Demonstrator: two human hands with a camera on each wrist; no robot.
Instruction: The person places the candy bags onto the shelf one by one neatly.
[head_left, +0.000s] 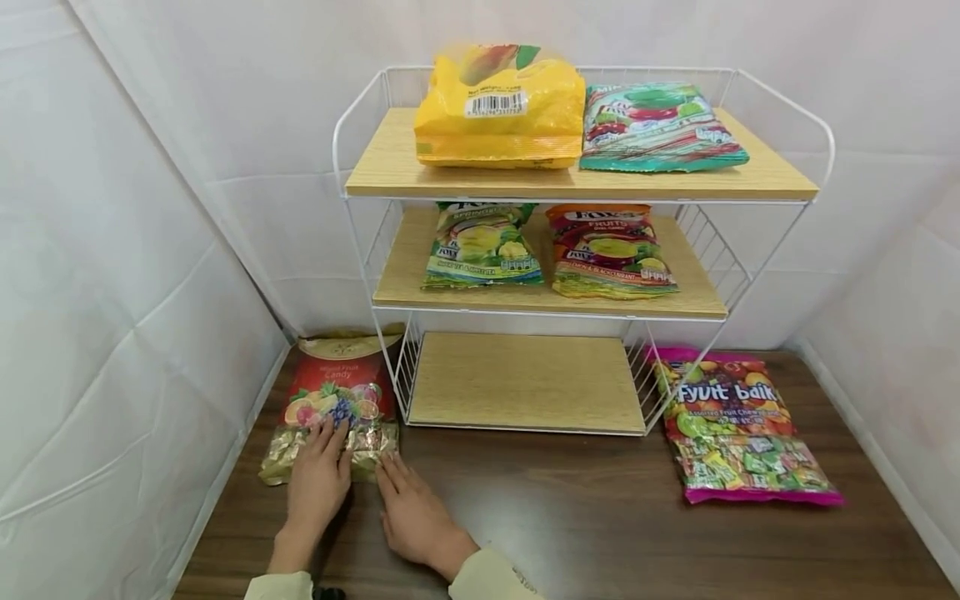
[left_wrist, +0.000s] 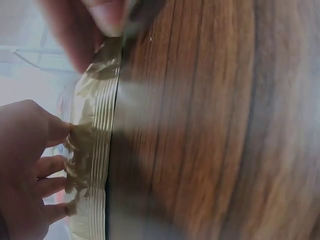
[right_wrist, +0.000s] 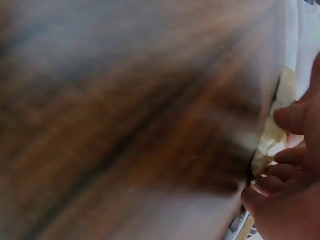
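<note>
A red and gold bag of mixed fruit candy lies on the table at the left, its crinkled gold end toward me. My left hand rests on the bag's front part with fingers spread forward, and in the left wrist view its fingertips touch the gold foil near the ridged seal. At the bag's front right corner, my right hand touches the gold edge with extended fingers. The right wrist view shows this hand beside the foil.
A white wire shelf with wooden boards stands at the centre back, right beside the bag. Its top board bears a yellow bag and a teal bag. Green and dark red bags lie below. A pink-edged candy bag lies right.
</note>
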